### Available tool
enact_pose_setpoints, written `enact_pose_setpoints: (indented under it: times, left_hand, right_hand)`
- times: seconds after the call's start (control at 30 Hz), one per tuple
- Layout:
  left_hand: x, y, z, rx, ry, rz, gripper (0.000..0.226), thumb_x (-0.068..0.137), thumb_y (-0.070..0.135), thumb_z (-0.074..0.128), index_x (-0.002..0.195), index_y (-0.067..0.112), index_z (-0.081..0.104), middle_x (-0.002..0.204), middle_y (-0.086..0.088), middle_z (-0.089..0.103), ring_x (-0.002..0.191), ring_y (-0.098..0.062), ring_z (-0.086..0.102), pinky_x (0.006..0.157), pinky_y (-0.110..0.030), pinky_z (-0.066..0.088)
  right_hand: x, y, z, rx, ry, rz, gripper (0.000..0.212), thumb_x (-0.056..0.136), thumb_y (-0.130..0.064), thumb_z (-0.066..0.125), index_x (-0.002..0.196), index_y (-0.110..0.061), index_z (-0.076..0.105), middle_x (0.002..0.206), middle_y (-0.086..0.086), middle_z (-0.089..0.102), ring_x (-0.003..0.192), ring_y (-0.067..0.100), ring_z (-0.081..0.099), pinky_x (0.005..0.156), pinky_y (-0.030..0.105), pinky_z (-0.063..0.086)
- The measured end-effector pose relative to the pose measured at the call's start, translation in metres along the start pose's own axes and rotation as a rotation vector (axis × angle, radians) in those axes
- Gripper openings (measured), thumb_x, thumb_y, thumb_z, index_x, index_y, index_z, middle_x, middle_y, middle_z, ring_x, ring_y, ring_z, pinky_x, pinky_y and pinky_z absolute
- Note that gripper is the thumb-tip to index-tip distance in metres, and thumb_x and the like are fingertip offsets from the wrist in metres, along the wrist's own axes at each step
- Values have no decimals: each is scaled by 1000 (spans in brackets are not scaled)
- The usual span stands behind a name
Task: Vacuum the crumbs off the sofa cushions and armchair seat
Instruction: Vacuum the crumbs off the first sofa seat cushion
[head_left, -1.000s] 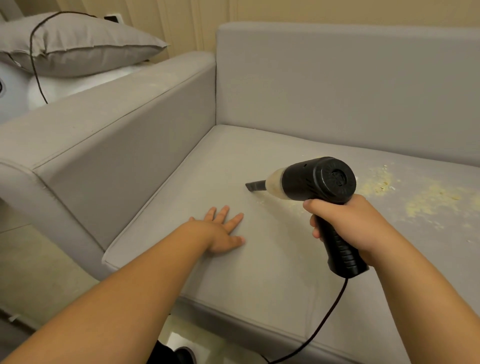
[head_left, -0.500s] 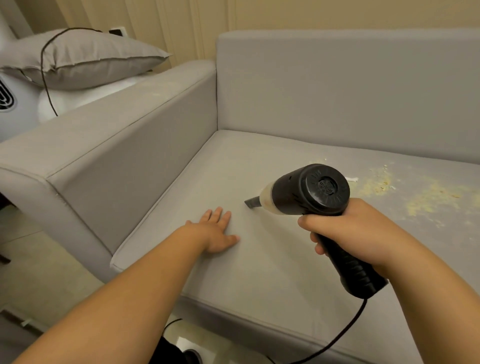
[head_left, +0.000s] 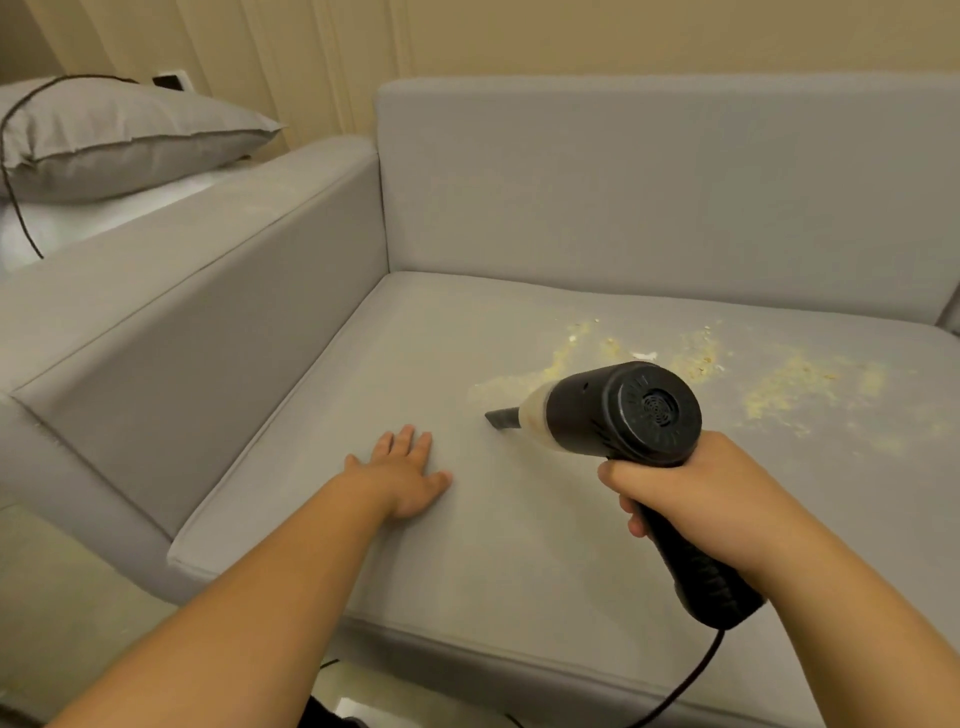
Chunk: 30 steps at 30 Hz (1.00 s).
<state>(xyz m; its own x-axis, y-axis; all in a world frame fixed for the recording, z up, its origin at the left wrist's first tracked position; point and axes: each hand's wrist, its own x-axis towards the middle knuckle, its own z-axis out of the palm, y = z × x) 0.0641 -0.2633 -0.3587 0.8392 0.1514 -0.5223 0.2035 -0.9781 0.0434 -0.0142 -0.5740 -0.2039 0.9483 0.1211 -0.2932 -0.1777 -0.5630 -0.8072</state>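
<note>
On one cushion (head_left: 322, 519): two hands (head_left: 410, 475), one vacuum (head_left: 613, 410).

Black handheld vacuum (head_left: 618, 410) points left over grey sofa cushion (head_left: 395, 561) strewn with yellowish crumbs (head_left: 779, 387).

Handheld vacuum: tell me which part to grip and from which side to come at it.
Grip the handheld vacuum by its ribbed black handle, the part that the right hand is wrapped around now. Come from the near side, below the round motor body. The handle angles down toward the person, and the nozzle points away to the left over the seat cushion. The cord leaves the handle's lower end, so stay above it.
</note>
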Motion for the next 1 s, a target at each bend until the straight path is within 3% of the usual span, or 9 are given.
enact_pose_setpoints:
  times: [0.2, 0.43, 0.77, 1.0]
  left_hand:
    - [1, 26, -3, 9, -17, 32, 81, 101, 72, 25, 163, 38, -13, 170, 11, -24, 159, -21, -15, 122, -69, 6]
    - [6, 16, -2, 38, 15, 41, 79, 102, 71, 24, 163, 39, -15, 170, 11, -23, 159, -21, -14, 122, -68, 5]
    - [9, 8, -1, 30, 30, 52, 78, 102, 70, 24, 163, 39, -13, 171, 12, -21, 159, -20, -14, 122, -68, 6]
    - [6, 7, 0, 11, 22, 54, 79, 102, 70, 25, 164, 38, -11, 171, 11, -21, 159, -19, -14, 123, -67, 5]
  right_hand:
    - [12, 5, -2, 39, 135, 10, 19, 86, -25, 75, 85, -6, 73, 74, 10, 76, 55, 9, 71, 68, 35, 53]
    - [34, 2, -5, 222, 260, 6, 15, 85, -23, 77, 93, -10, 73, 82, 11, 77, 65, 19, 77, 74, 41, 61]
    - [43, 9, 10, 242, 203, 27, 13, 86, -22, 78, 95, -12, 74, 86, 15, 78, 60, 16, 74, 69, 37, 59]
    - [46, 11, 12, 233, 186, 19, 16, 86, -23, 78, 95, -11, 74, 83, 13, 77, 62, 18, 75, 76, 45, 62]
